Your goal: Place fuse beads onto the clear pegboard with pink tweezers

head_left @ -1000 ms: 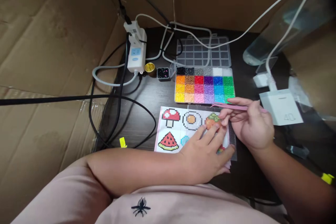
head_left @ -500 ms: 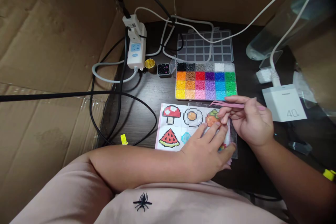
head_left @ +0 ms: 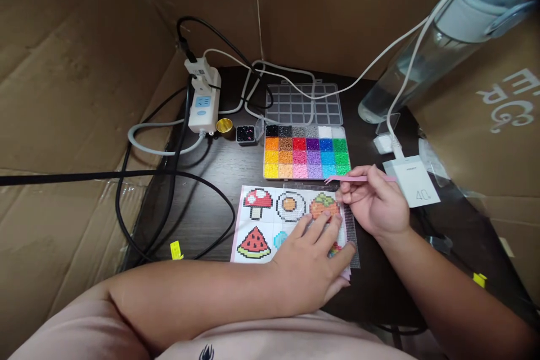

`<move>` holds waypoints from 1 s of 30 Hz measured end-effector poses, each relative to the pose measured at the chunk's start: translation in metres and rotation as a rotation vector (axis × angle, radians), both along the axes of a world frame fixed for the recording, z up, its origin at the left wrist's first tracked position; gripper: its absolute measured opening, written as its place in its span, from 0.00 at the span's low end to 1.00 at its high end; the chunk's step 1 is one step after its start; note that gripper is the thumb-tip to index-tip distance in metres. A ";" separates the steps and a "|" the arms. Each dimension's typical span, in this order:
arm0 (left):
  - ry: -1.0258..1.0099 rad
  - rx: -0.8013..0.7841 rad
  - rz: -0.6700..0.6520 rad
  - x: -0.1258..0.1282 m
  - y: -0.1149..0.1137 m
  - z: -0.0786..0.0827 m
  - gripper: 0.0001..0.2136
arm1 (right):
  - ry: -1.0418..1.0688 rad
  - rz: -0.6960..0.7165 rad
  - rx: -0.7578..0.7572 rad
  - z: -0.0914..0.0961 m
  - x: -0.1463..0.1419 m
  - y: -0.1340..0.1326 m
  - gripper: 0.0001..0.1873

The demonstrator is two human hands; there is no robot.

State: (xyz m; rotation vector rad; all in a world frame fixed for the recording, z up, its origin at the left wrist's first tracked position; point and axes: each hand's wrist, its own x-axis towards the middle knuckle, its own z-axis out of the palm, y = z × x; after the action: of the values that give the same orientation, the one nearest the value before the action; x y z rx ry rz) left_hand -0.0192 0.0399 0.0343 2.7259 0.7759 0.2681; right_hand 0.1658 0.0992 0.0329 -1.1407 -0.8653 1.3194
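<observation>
Pink tweezers [head_left: 358,179] lie across my right hand [head_left: 373,202], pinched between thumb and fingers. Their bent tips are at the front edge of the bead box [head_left: 270,171], whose compartments hold small beads sorted by colour. I cannot make out a bead in the tips. My left hand [head_left: 314,259] rests palm down, fingers spread, over a pattern sheet [head_left: 261,256] and the clear pegboard [head_left: 353,247] on it. The sheet shows a mushroom, a fried egg, a watermelon slice and an orange fruit; my left hand covers part of the lower row.
Behind the bead box lies its open clear lid [head_left: 304,104]. To the left stand a small box of black beads [head_left: 246,134], a gold cup [head_left: 224,126] and a power strip [head_left: 205,101] with cables. A water bottle [head_left: 405,79] and white charger [head_left: 415,183] are at right.
The view has tilted up, so the desk appears lower and more of the bottle shows. My right hand has drawn slightly away from my left fingers, with the tweezers closer to the bead box.
</observation>
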 end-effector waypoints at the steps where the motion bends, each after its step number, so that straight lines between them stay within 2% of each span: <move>1: 0.000 -0.002 -0.001 0.000 0.000 0.000 0.24 | -0.005 -0.003 0.005 0.000 -0.001 -0.001 0.14; 10: 0.000 -0.010 -0.003 0.000 0.000 -0.001 0.24 | -0.092 -0.013 -0.039 -0.010 -0.004 -0.007 0.13; 24: 0.020 -0.030 -0.013 -0.001 0.001 0.001 0.24 | -0.139 0.026 -0.079 -0.007 -0.006 -0.006 0.13; 27: 0.014 -0.027 -0.013 -0.001 0.000 -0.001 0.24 | -0.120 0.039 -0.071 -0.007 -0.005 -0.005 0.12; 30: 0.002 -0.016 -0.011 -0.001 0.001 -0.003 0.25 | -0.097 0.071 -0.003 -0.007 -0.006 -0.008 0.09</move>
State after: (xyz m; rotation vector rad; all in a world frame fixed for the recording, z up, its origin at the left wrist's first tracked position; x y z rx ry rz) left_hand -0.0206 0.0404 0.0313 2.7153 0.7594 0.2564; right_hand 0.1598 0.0915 0.0257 -1.1933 -0.9833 1.3322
